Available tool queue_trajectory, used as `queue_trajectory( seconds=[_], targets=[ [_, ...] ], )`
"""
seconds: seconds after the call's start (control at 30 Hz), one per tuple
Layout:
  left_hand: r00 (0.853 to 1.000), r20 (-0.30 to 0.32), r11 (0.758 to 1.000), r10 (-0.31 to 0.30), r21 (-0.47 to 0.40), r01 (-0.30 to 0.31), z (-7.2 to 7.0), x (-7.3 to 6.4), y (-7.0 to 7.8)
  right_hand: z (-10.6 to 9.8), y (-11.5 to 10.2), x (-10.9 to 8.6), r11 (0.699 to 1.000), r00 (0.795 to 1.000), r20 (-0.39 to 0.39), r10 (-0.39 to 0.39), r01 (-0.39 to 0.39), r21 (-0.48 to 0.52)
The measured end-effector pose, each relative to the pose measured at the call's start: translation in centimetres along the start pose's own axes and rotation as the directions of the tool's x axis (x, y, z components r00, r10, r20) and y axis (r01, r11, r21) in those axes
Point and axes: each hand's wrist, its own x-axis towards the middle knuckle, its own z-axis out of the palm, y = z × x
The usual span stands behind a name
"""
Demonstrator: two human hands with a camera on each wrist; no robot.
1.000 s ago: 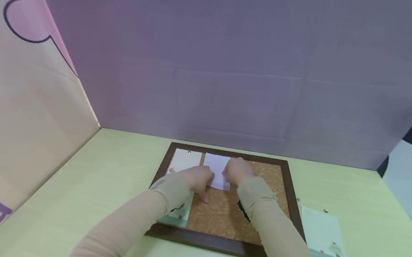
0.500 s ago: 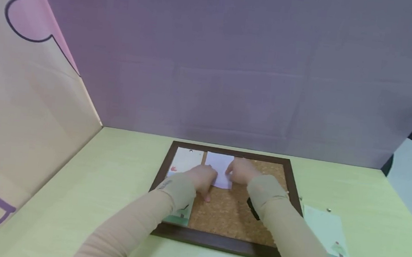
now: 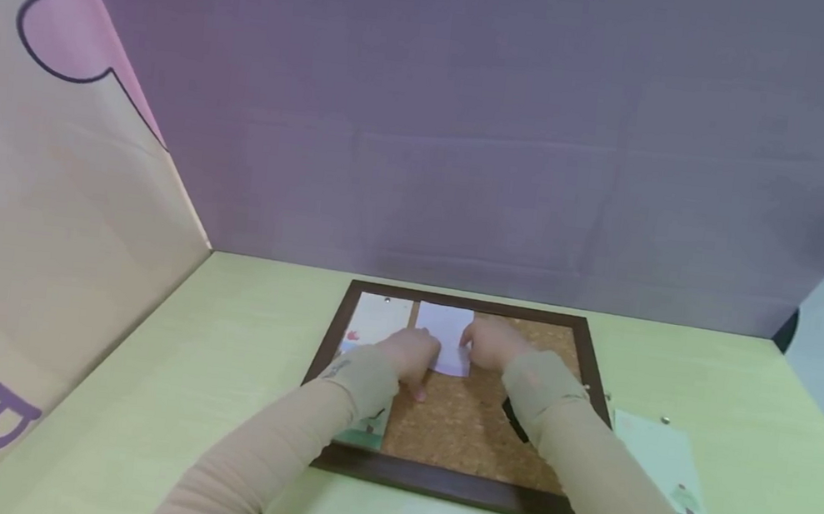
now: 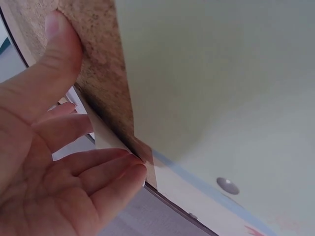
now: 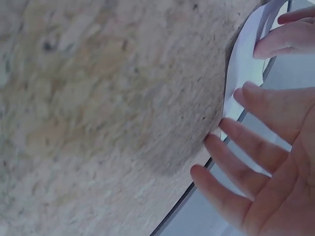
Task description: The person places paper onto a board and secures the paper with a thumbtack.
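Note:
A small white sheet of paper (image 3: pixel 442 327) lies at the top of the framed corkboard (image 3: pixel 469 430). My left hand (image 3: pixel 409 356) rests fingertips at its left edge. In the left wrist view the thumb (image 4: pixel 64 54) is spread away on the cork, and the sheet (image 4: pixel 109 137) bows up beside the fingers. My right hand (image 3: pixel 497 344) touches the sheet's right edge with thumb and index finger, its other fingers (image 5: pixel 246 177) loosely spread over the cork. The left part of the board carries a printed card (image 3: pixel 379 318) with a silver thumbtack (image 3: pixel 388 300) at its top.
Another printed card (image 3: pixel 655 458) lies on the pale table (image 3: pixel 261 333) right of the board, with a thumbtack (image 3: pixel 665 420) at its top edge. Small tacks sit by the board's right frame. A purple-grey backdrop (image 3: pixel 466 171) rises behind the table.
My right hand and forearm have shifted slightly right, showing more of the sheet's right edge. The sheet and my left hand keep their places on the board; the whole view drifts a little.

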Motion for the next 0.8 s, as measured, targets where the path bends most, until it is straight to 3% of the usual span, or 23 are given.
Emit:
queue_trajectory(
  seconds=[0.23,0.47,0.8],
  targets=[
    [1.0,0.007,1.0,-0.017,-0.015,0.018,0.0,0.0,0.2,0.1,1.0,0.0,0.993,1.0,-0.007,0.019,-0.018,0.118],
    [1.0,0.009,1.0,-0.02,-0.019,0.02,0.1,0.2,0.1,-0.6,2.0,-1.2,0.952,0.999,0.035,0.021,-0.03,0.304],
    [1.0,0.012,1.0,-0.01,-0.009,0.01,0.1,0.2,0.2,-1.7,4.1,-3.5,0.918,0.991,0.092,0.092,-0.121,0.377]
  ],
)
